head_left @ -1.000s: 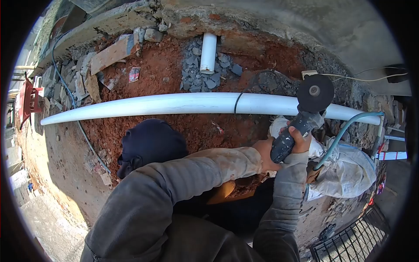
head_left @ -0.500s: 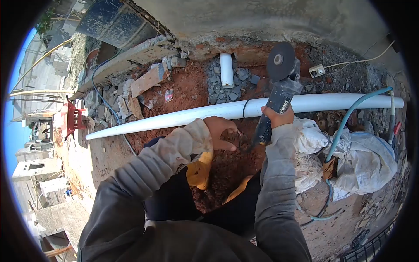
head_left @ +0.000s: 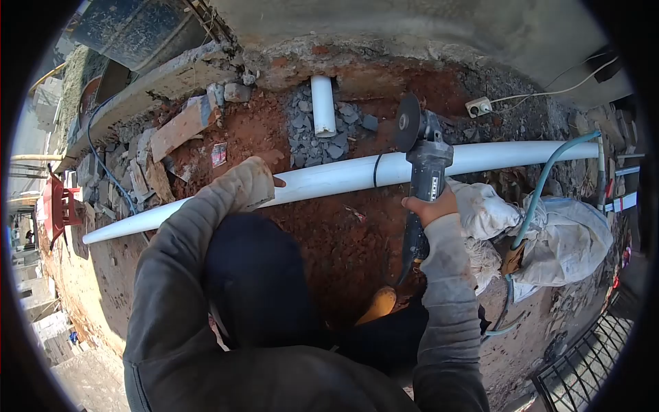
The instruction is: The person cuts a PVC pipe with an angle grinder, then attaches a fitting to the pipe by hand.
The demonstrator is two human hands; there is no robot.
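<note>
My right hand is wrapped around the body of an angle grinder, held upright with its dark disc at the far end, just beyond the pipe. A long white plastic pipe runs across in front of me, with a black band around it left of the grinder. My left hand reaches over the pipe and grips it left of the band; the sleeve hides most of its fingers. Below the pipe lies reddish soil.
A short white pipe stub comes out of the wall base over grey rubble. A white socket with a cable lies at the right. White sacks and a teal hose are on the right, broken bricks on the left.
My left hand has moved left and away from me, from the open space below the pipe onto the pipe. The grinder has shifted slightly left and nearer to me. The view has turned right.
</note>
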